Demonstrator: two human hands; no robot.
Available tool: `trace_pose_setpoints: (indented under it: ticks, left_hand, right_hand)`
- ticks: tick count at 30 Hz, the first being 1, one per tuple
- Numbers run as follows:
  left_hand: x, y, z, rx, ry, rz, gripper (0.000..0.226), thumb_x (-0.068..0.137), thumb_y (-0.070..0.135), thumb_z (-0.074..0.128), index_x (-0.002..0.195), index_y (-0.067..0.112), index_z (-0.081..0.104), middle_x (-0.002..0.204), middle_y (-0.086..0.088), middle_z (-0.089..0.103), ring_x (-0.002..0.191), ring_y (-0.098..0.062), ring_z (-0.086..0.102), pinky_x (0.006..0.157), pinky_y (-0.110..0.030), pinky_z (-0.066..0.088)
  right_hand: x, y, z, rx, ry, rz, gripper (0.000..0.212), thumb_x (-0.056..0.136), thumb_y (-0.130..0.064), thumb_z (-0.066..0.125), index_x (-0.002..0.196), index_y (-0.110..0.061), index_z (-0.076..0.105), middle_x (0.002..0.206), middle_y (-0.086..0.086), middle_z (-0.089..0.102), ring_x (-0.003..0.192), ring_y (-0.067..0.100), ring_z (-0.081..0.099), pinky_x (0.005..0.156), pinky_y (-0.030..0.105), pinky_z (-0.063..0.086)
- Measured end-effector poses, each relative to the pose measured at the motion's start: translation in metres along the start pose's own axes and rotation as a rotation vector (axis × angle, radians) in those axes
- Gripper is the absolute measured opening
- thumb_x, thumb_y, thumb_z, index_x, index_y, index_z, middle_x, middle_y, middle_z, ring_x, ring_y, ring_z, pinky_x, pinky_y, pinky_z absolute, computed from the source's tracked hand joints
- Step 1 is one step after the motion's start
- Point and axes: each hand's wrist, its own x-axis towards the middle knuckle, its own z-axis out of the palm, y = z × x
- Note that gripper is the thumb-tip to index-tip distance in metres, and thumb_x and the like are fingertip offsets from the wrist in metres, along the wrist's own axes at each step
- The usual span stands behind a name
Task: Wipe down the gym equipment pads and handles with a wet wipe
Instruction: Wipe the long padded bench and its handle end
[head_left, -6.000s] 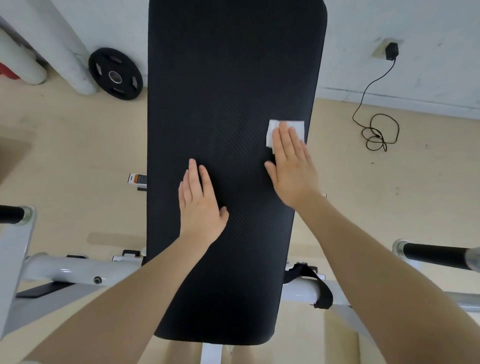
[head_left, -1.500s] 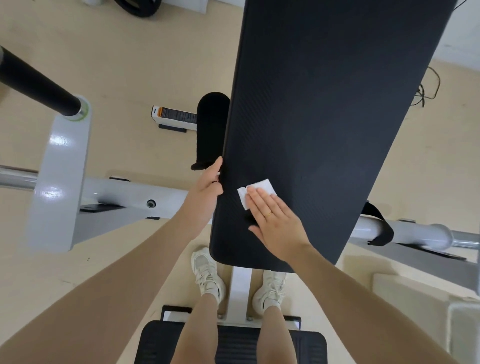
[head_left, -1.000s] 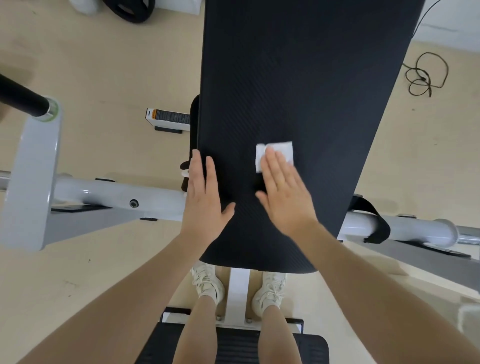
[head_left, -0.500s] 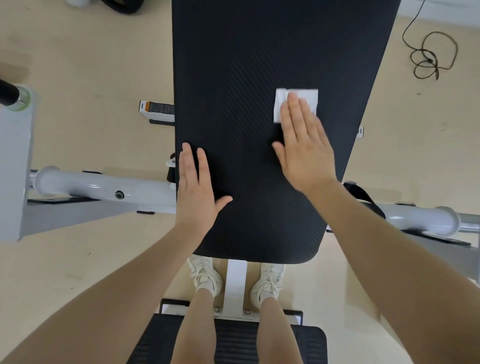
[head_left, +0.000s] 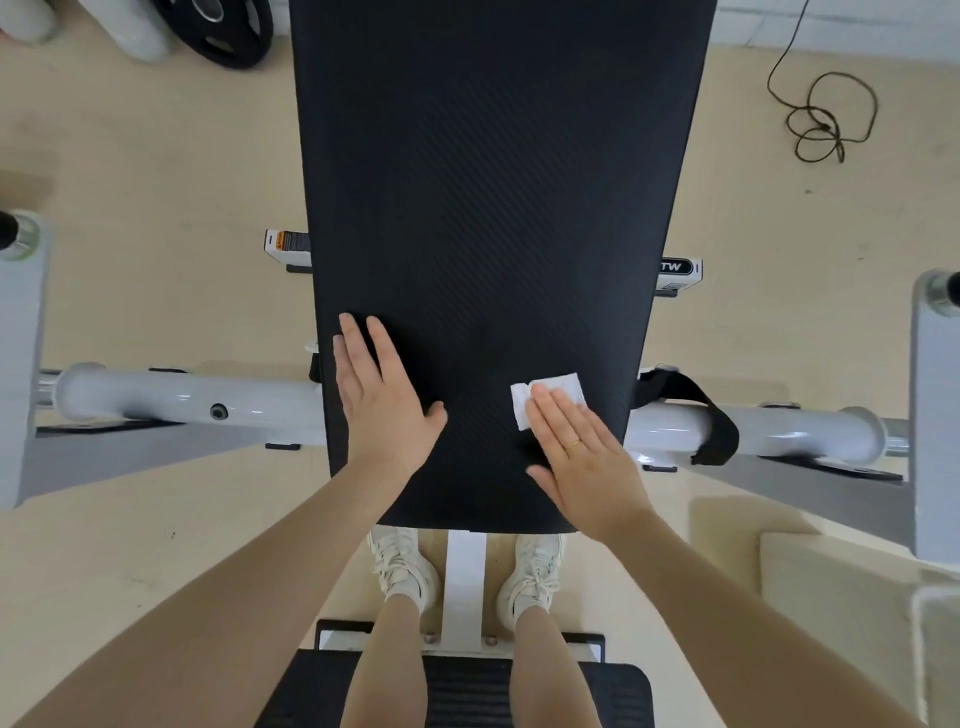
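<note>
A long black bench pad (head_left: 493, 208) runs from the top of the head view down to its rounded near end. My right hand (head_left: 582, 452) lies flat on the pad's lower right part, its straight fingers pressing a small white wet wipe (head_left: 550, 397) against the surface. My left hand (head_left: 382, 402) rests flat and open on the pad's lower left part, near its left edge. A black seat pad (head_left: 452, 691) shows at the bottom between my legs.
White frame tubes (head_left: 182, 397) stick out left and right under the pad, the right one with a black strap (head_left: 696, 410). White uprights stand at both side edges. A black weight plate (head_left: 218, 28) lies top left and a coiled cable (head_left: 826, 122) top right on the beige floor.
My right hand has slid the wipe down the pad toward its near end. The left hand stays flat on the pad's left side. The camera has shifted slightly.
</note>
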Motion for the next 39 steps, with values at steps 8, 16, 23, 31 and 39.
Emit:
trace_pose_setpoints:
  ticks: [8, 16, 23, 31, 39]
  left_hand:
    - [-0.004, 0.05, 0.019, -0.093, -0.002, -0.137, 0.126, 0.07, 0.062, 0.065, 0.143, -0.005, -0.013, 0.153, -0.022, -0.019, 0.142, -0.038, -0.015, 0.115, -0.039, -0.007]
    - [0.004, 0.069, 0.021, -0.037, -0.02, -0.249, 0.136, 0.064, 0.068, 0.065, 0.141, -0.01, -0.015, 0.151, -0.028, -0.019, 0.141, -0.039, -0.015, 0.114, -0.039, -0.007]
    - [0.006, 0.072, 0.024, 0.025, -0.034, -0.269, 0.135, 0.065, 0.07, 0.061, 0.14, -0.011, -0.017, 0.15, -0.029, -0.019, 0.141, -0.041, -0.015, 0.114, -0.04, -0.007]
    - [0.009, 0.075, 0.024, 0.046, -0.069, -0.315, 0.136, 0.064, 0.069, 0.06, 0.139, -0.01, -0.021, 0.15, -0.027, -0.022, 0.141, -0.041, -0.016, 0.116, -0.042, -0.001]
    - [0.01, 0.071, 0.029, 0.037, -0.017, -0.294, 0.137, 0.063, 0.069, 0.061, 0.139, -0.013, -0.018, 0.149, -0.03, -0.02, 0.14, -0.042, -0.017, 0.113, -0.039, -0.012]
  right_hand:
    - [0.092, 0.085, -0.07, 0.059, 0.24, 0.102, 0.058, 0.097, -0.033, 0.031, 0.144, 0.0, 0.026, 0.152, 0.016, 0.026, 0.14, 0.031, 0.024, 0.114, 0.041, 0.023]
    - [0.077, 0.089, -0.057, -0.019, 0.191, 0.004, 0.064, 0.094, -0.04, 0.033, 0.143, 0.001, 0.025, 0.151, 0.016, 0.027, 0.14, 0.031, 0.022, 0.115, 0.04, 0.015]
    - [-0.005, 0.076, -0.012, -0.081, 0.05, -0.151, 0.063, 0.098, -0.046, 0.018, 0.147, -0.006, 0.017, 0.153, 0.008, 0.021, 0.144, 0.022, 0.009, 0.116, 0.036, 0.009]
    - [0.095, 0.122, -0.076, 0.041, 0.363, 0.011, 0.058, 0.096, -0.038, 0.034, 0.139, 0.0, 0.036, 0.147, 0.015, 0.037, 0.137, 0.028, 0.033, 0.112, 0.037, 0.024]
    - [0.02, 0.097, -0.016, -0.015, 0.175, -0.162, 0.063, 0.095, -0.041, 0.027, 0.144, -0.002, 0.018, 0.152, 0.01, 0.025, 0.14, 0.023, 0.018, 0.115, 0.038, 0.017]
